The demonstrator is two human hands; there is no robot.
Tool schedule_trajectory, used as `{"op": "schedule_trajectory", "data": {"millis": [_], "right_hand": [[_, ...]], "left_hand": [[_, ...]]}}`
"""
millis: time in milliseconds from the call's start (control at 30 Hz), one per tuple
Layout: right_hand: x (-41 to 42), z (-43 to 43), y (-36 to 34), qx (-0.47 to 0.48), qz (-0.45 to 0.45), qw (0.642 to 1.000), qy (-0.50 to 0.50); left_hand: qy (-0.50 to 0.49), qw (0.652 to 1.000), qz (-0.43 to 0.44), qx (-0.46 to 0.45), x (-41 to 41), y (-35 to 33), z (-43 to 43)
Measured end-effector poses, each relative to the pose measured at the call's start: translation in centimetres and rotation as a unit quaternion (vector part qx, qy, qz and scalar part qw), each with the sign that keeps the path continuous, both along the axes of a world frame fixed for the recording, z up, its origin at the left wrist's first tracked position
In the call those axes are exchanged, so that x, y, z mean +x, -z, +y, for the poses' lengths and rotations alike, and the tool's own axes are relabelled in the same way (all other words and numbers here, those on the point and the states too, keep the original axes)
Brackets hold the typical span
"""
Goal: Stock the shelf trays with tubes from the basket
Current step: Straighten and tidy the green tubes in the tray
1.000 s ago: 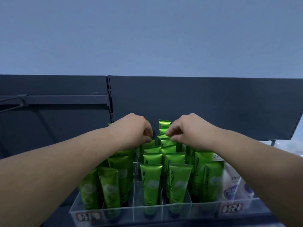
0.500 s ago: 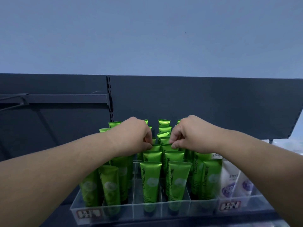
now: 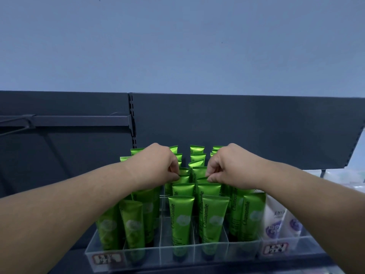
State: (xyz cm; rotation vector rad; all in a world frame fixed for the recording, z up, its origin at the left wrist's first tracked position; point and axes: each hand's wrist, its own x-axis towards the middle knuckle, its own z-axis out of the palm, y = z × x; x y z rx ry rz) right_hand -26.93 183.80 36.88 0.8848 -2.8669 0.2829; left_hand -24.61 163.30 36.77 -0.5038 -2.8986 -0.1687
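Observation:
Rows of upright green tubes (image 3: 180, 220) marked Chamomile fill a clear divided shelf tray (image 3: 150, 254). My left hand (image 3: 156, 167) reaches over the left-middle rows and pinches the top edge of a green tube (image 3: 182, 178) in a middle row. My right hand (image 3: 229, 167) mirrors it and pinches the crimped top of the neighbouring green tube (image 3: 202, 179). Both tubes stand in the tray among the others. No basket is in view.
White and purple tubes (image 3: 274, 222) stand in the tray section to the right. A dark shelf back panel (image 3: 237, 123) rises behind the tray, with a slotted upright (image 3: 132, 119) and a bracket bar (image 3: 79, 120) to the left. Red price labels (image 3: 107, 260) sit on the tray front.
Both hands have moved from the back rows toward me to a middle row, each pinching a tube top. More back-row tube tops now show behind the hands.

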Motion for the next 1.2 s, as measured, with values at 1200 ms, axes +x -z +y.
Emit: {"op": "schedule_trajectory", "data": {"millis": [1200], "right_hand": [[0.3, -0.4, 0.0, -0.003, 0.024, 0.999, 0.027]], "left_hand": [[0.004, 1.0, 0.015, 0.015, 0.2, 0.6, -0.1]]}}
